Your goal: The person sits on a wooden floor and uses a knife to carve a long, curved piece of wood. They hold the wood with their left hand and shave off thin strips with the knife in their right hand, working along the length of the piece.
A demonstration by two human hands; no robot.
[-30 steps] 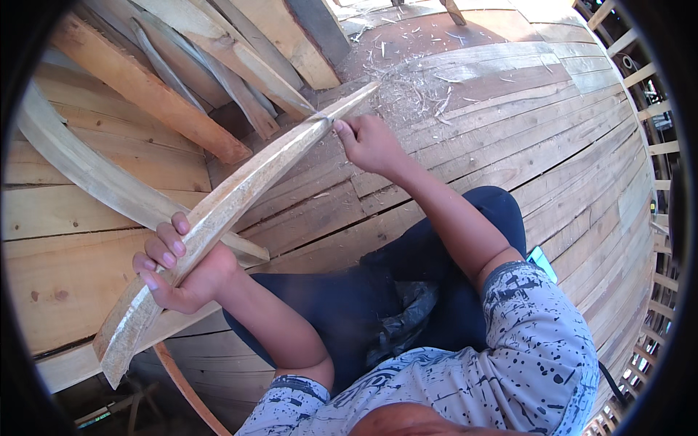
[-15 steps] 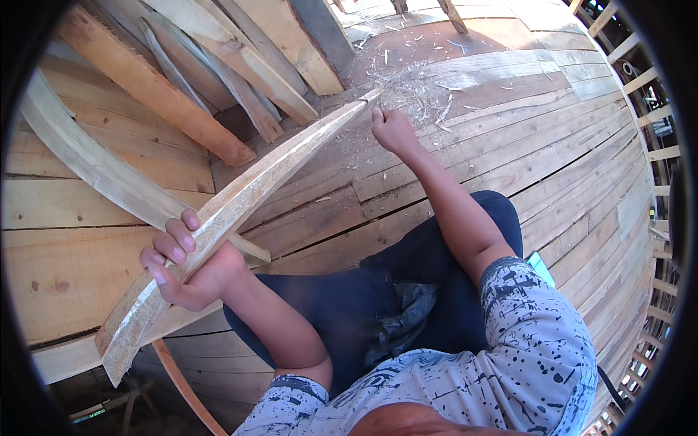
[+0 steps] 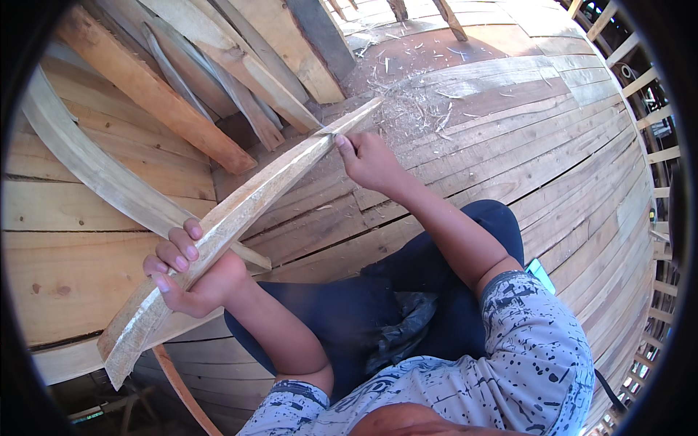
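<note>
A long, slightly curved wooden piece slants across in front of me, its narrow tip far and to the right, its broad cut end near and to the left. My left hand is wrapped around its lower part, fingers over the far side. Farther up, below the narrow tip, my right hand is closed in a pinch against the wood's right edge. From its fingers a thin dark thing lies across the wood's upper face; it is too small to make out its kind.
A curved pale timber passes beneath the held wood on the left. Several planks lean at the upper left. Wood shavings litter the plank floor. A light-blue flat object lies by my right thigh.
My right hand has slid from near the narrow tip down along the wood toward my left hand, the thin dark thing moving with it. My left hand keeps its hold.
</note>
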